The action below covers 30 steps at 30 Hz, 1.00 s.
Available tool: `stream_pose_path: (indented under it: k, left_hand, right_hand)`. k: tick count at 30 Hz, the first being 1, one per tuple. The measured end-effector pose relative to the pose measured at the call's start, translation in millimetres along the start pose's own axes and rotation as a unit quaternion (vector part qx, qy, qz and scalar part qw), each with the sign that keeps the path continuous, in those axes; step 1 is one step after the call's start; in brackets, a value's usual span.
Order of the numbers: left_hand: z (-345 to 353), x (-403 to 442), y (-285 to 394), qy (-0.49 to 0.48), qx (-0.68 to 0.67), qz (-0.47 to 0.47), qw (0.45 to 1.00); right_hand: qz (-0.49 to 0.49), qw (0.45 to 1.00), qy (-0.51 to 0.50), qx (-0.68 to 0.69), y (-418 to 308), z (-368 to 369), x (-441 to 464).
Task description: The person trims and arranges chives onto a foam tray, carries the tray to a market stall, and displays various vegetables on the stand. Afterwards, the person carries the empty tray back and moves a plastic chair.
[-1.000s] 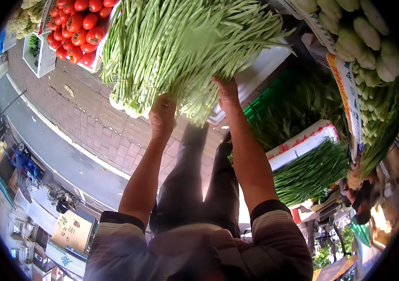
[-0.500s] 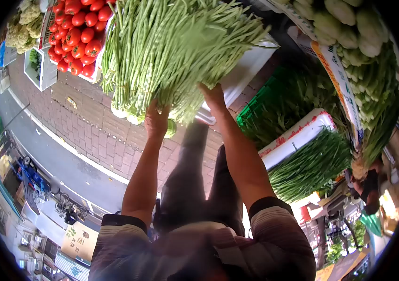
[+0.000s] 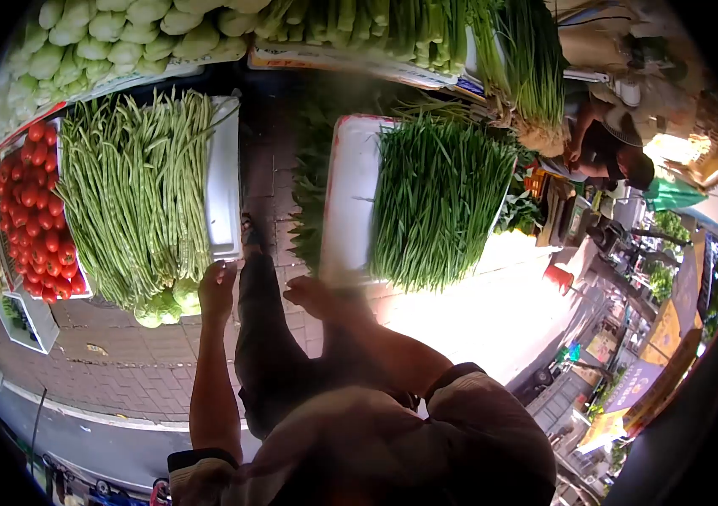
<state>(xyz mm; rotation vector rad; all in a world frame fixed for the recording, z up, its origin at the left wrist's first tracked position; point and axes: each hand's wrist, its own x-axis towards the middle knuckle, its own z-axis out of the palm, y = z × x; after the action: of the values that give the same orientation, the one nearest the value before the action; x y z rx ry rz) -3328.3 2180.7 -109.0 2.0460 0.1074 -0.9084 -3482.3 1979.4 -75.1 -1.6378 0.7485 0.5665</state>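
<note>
Long green beans [image 3: 139, 185] lie in a white foam box [image 3: 225, 181], with a bare strip of the box at its right side. My left hand [image 3: 217, 291] is at the lower right corner of that box, its fingers bent; whether it touches the rim is unclear. My right hand [image 3: 308, 297] hangs over the paving, below and left of a second white foam box [image 3: 354, 190] heaped with dark green chives [image 3: 435, 202]. Its fingers are partly curled and somewhat blurred, and nothing shows in them.
Red tomatoes [image 3: 34, 211] fill a crate at the left. Pale green gourds [image 3: 106, 29] and leafy stalks [image 3: 359, 25] line the far edge. Cabbages [image 3: 161, 308] sit below the beans. Another person [image 3: 603, 139] is at the upper right.
The view has swung to the right. Both hands have come away from the beans, which now lie flat in their box. My right hand has moved toward the chive box.
</note>
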Motion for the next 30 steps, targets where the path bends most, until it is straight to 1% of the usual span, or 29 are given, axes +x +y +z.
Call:
stream_pose_path:
  k: [2,3,4,5,6,7,8,9,10,11,12,14,15,16,18,19,20,22,23,26,27,29,30]
  left_hand:
    - [31.0,-9.2,19.1,-0.01,0.068,0.047,0.997]
    - [42.8,-13.1,40.4,-0.029,0.153,0.078,0.985]
    - [57.6,-22.0,60.0,-0.053,0.079,0.073,0.993]
    - [69.8,-23.9,63.0,-0.052,0.132,0.157,0.977]
    - [83.9,-25.8,64.0,-0.055,0.186,0.238,0.952]
    - [95.4,-31.8,77.1,-0.081,0.256,0.228,0.936]
    - [110.8,-32.8,84.3,-0.102,0.287,0.26,0.916]
    - [125.9,-30.9,88.9,-0.121,0.319,0.29,0.894]
    - [135.4,-29.5,98.1,-0.14,0.352,0.319,0.869]
    - [144.9,-36.0,111.2,-0.152,0.263,0.241,0.922]
    - [155.9,-45.3,134.5,-0.149,0.282,0.232,0.919]
    - [177.3,-48.8,192.6,-0.142,0.316,0.217,0.913]
    - [184.7,-47.8,200.9,-0.146,0.182,0.179,0.956]
    - [193.2,-37.7,211.8,-0.145,0.136,0.183,0.963]
    - [212.6,0.8,245.7,-0.148,0.042,0.19,0.97]
    - [218.6,16.4,277.9,-0.125,0.082,0.247,0.958]
    - [222.0,30.7,307.3,-0.101,0.12,0.302,0.94]
    - [237.4,81.4,304.9,-0.008,0.206,0.334,0.92]
    - [244.3,107.5,307.1,0.043,0.242,0.35,0.904]
    - [249.5,132.5,330.0,0.026,0.202,0.341,0.918]
    - [248.8,124.9,349.6,-0.018,0.163,0.339,0.926]
    - [242.6,115.9,373.3,-0.061,0.142,0.317,0.936]
    - [239.0,120.4,378.0,-0.08,0.13,0.311,0.938]
  right_hand:
    - [0.009,0.999,0.01,0.037,14.3,-36.0,-19.5]
    - [0.016,0.998,0.011,0.056,23.0,-54.8,-30.8]
    - [-0.078,0.992,0.023,-0.101,51.9,-69.8,-31.8]
    - [-0.169,0.952,0.039,-0.254,91.4,-79.5,-20.1]
    - [-0.268,0.916,0.084,-0.286,97.0,-106.3,-28.8]
    - [-0.358,0.865,0.141,-0.321,101.8,-133.6,-37.5]
    - [-0.288,0.928,0.155,-0.178,90.6,-165.8,-50.9]
    - [-0.214,0.963,0.159,-0.027,77.3,-196.0,-61.0]
    - [-0.222,0.957,0.186,-0.016,85.1,-224.7,-57.9]
    - [-0.23,0.95,0.213,-0.006,92.8,-253.4,-55.0]
    - [-0.312,0.902,0.264,-0.139,115.2,-279.9,-48.3]
    - [-0.286,0.867,0.319,-0.253,94.7,-343.9,-60.6]
    - [-0.229,0.86,0.315,-0.331,77.9,-372.3,-69.9]
    - [-0.17,0.844,0.308,-0.406,67.2,-396.3,-74.0]
    - [-0.202,0.832,0.37,-0.361,69.9,-429.3,-67.1]
    - [-0.216,0.823,0.402,-0.338,68.4,-442.3,-62.1]
    - [-0.217,0.84,0.404,-0.291,60.0,-453.6,-58.6]
    - [-0.216,0.869,0.4,-0.196,38.4,-470.5,-53.0]
    - [-0.298,0.819,0.425,-0.242,49.8,-479.7,-31.5]
    - [-0.192,0.78,0.447,-0.393,-4.0,-513.7,-8.8]
    - [-0.213,0.834,0.467,-0.203,10.9,-530.5,25.6]
    - [-0.175,0.864,0.456,-0.122,4.7,-561.6,80.7]
    - [-0.133,0.856,0.439,-0.237,-24.6,-577.2,90.3]
